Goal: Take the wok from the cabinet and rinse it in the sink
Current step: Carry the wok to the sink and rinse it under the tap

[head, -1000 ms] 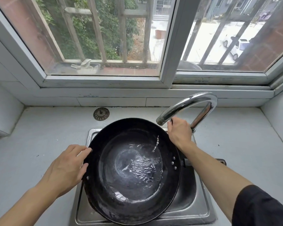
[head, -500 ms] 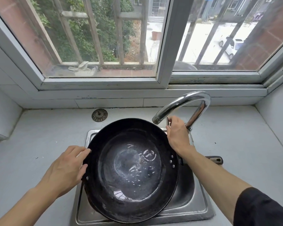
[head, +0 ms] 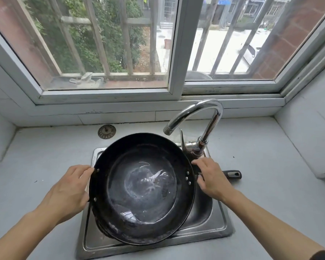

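A black wok (head: 142,186) lies in the steel sink (head: 217,225) with a little water pooled in its bottom. My left hand (head: 68,192) grips the wok's left rim. My right hand (head: 211,178) closes on the wok's handle at the right rim; the handle's black end (head: 233,174) sticks out over the counter. The chrome tap (head: 197,113) curves above the wok's far edge, and no water runs from its spout.
A round metal sink strainer (head: 106,131) lies on the grey counter (head: 36,162) behind the sink. The tap lever (head: 182,139) stands up beside the tap base. A window with bars fills the wall behind. White walls close in both sides.
The water stream has stopped. My right hand left the tap lever and came down onto the wok's handle. My left hand stays on the left rim.
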